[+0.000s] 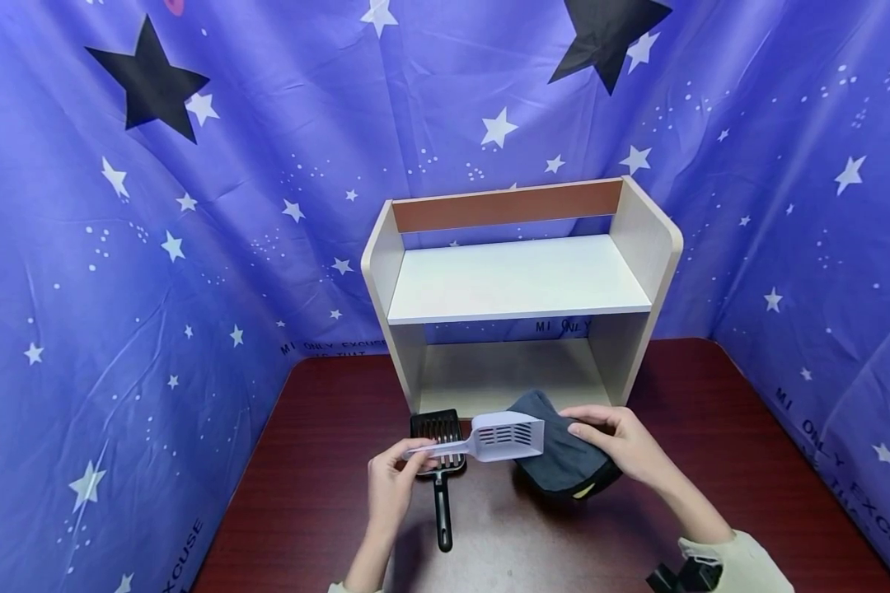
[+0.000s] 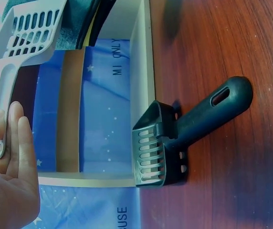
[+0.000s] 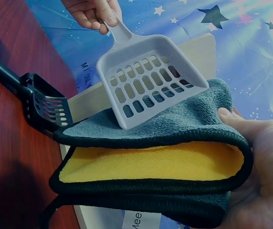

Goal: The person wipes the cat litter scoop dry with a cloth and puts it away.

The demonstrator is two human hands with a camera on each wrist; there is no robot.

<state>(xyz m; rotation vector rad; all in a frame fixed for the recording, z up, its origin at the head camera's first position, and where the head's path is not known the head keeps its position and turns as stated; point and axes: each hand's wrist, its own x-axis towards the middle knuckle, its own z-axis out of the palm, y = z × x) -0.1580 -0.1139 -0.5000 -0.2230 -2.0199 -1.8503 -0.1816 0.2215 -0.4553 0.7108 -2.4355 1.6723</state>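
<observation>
My left hand pinches the handle end of a light grey slotted litter scoop, its slotted head pointing right. In my right hand is a folded cloth, dark grey outside with a black edge; the right wrist view shows its yellow inner side. The scoop's head overlaps the cloth's left part in the head view, and in the right wrist view it lies right over the cloth's upper face. Below my left hand, a black slotted litter scoop rests on the table, handle toward me.
A two-level wooden shelf stands at the back of the dark red table. The black scoop's head lies at the shelf's front left corner. Blue star-printed curtains hang behind and on both sides. A white label shows under the cloth.
</observation>
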